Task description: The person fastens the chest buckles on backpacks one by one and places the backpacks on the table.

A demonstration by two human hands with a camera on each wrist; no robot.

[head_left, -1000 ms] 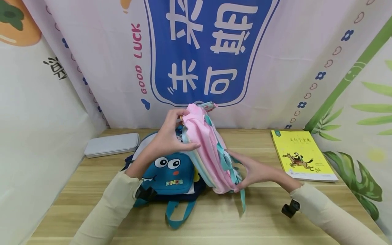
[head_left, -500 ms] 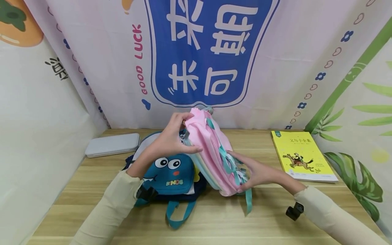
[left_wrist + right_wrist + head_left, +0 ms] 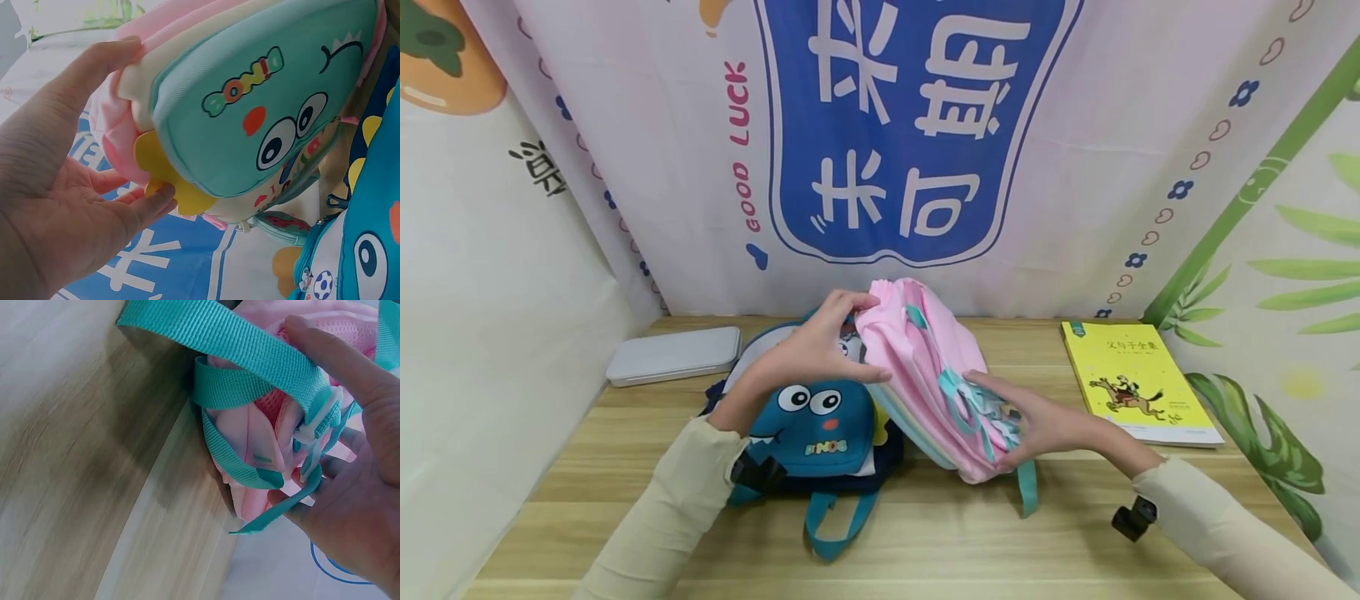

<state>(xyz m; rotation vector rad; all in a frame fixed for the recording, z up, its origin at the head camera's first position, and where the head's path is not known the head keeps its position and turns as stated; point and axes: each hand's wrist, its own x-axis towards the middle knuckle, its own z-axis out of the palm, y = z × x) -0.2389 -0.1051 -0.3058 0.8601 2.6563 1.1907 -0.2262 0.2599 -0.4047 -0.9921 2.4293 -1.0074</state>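
A pink backpack (image 3: 917, 358) leans in the middle of the table, tilted to the right, its strap side up. The left hand (image 3: 812, 350) grips its upper left side, with fingertips at a yellow spike (image 3: 165, 175) in the left wrist view. That view also shows the turquoise front pocket (image 3: 212, 144) with cartoon eyes. The right hand (image 3: 1048, 421) holds the lower right part, thumb and fingers about the turquoise straps (image 3: 237, 337). Just left of it, a blue dinosaur backpack (image 3: 820, 429) lies face up, partly covered by the left hand and the pink backpack.
A pale grey flat case (image 3: 676, 354) lies at the back left of the wooden table (image 3: 970, 554). At the back right is a yellow book (image 3: 1138, 379). A printed cloth (image 3: 1075, 167) hangs behind the table.
The pink backpack has tilted further right, its top coming lower and its base shifting right. Both hands have moved with it, the right one slightly rightward. The blue backpack stays put.
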